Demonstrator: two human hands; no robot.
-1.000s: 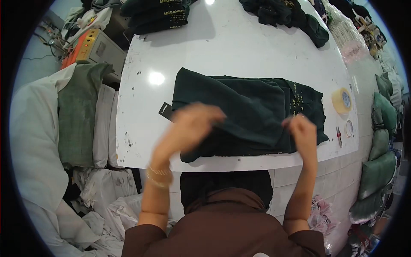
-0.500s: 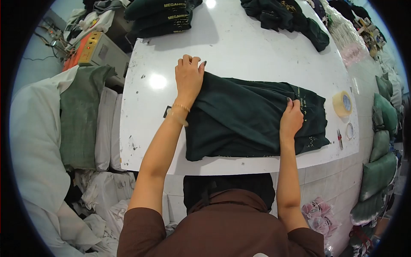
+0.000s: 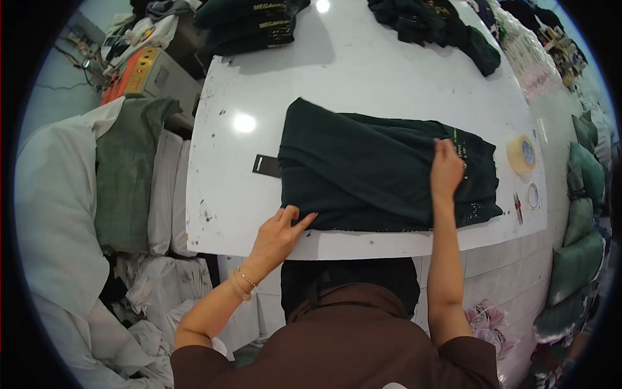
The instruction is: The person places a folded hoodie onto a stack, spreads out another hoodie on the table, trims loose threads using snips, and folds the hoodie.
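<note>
A dark green garment point(image 3: 356, 175), folded into a long bundle, lies on the white table in front of me. Gold print shows near its right end, and a black hang tag point(image 3: 266, 166) sticks out from its left edge. At the near left corner, my left hand point(image 3: 277, 235) has its fingers curled over the cloth, with the thumb along the near edge. My right hand point(image 3: 447, 172) is closed on a fold of the fabric toward the right end; its fingertips are partly hidden.
A tape roll point(image 3: 521, 154), a small ring-shaped roll point(image 3: 532, 196) and red-handled snips point(image 3: 518, 209) lie at the table's point(image 3: 259, 84) right. Folded dark garments point(image 3: 249, 29) are stacked at the back left, and a loose dark pile point(image 3: 434, 29) lies at the back right.
My left hand has moved from the garment's far left corner to its near left corner, uncovering the hang tag. My right hand stays near the print, slightly farther from me.
</note>
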